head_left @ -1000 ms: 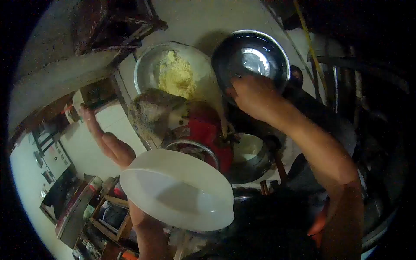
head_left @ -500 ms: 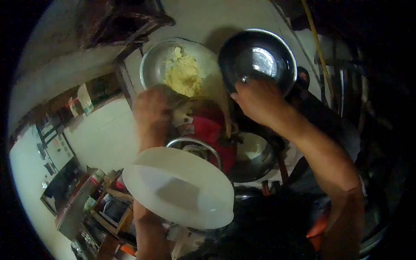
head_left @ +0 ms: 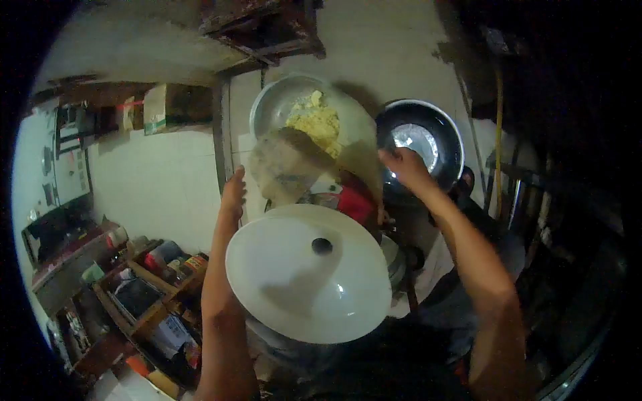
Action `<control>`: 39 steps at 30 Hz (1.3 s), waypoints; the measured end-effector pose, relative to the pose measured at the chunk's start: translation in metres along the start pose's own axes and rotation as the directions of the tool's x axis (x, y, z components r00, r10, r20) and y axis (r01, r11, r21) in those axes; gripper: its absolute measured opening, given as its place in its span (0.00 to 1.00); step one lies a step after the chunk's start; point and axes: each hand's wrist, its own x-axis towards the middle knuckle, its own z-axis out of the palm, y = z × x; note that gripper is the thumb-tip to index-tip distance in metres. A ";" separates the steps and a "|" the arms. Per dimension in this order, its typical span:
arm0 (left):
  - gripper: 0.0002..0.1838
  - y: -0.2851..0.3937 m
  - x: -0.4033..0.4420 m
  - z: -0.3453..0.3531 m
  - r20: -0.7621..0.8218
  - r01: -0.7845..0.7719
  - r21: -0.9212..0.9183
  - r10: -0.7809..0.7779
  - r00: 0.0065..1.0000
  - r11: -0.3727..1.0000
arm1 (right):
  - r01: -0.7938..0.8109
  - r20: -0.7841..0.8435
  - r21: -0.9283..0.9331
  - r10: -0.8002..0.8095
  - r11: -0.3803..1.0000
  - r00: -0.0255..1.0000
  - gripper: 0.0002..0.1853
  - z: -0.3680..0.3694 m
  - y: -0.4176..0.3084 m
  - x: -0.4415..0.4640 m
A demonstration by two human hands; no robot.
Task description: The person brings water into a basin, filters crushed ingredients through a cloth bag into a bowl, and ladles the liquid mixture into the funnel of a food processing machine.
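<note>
My left hand (head_left: 233,195) is raised with fingers stretched out, empty, left of a blurred greyish-brown rounded shape (head_left: 284,166) that I cannot make out. Behind that shape stands a wide metal bowl (head_left: 262,110) with crumbly yellow dough (head_left: 315,123) inside. My right hand (head_left: 405,166) is over the near left part of a dark bowl (head_left: 453,137) with a shiny bottom. Its fingers point left, apart and apparently empty; whether they touch the bowl is unclear. Between my forearms, a big white bowl (head_left: 301,281) with a dark round spot is tilted toward me, hiding what lies below.
Red material (head_left: 356,204) shows beyond the white bowl, with another vessel (head_left: 396,264) partly hidden at its right. A wooden shelf (head_left: 144,294) with jars and packets is at left. A yellow pole (head_left: 499,127) and dark rails stand at right.
My left hand has moved away from the dough bowl to the left. My right hand has drawn back from inside the dark bowl toward its left edge. The whole view has shifted.
</note>
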 end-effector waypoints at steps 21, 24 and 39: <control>0.12 -0.073 0.079 0.058 0.312 -0.292 0.462 0.155 0.938 0.838 | -0.498 0.487 0.564 0.223 0.659 0.845 0.21 0.094 -0.027 0.108; 0.09 -0.060 0.081 0.048 0.225 -0.299 0.471 0.214 0.950 0.830 | -0.453 0.503 0.678 0.085 0.578 0.860 0.20 0.079 -0.057 0.093; 0.28 0.027 0.022 0.053 0.025 -0.023 -0.802 0.073 0.997 0.596 | -0.007 0.192 0.605 -0.138 0.796 0.972 0.24 0.072 -0.120 0.081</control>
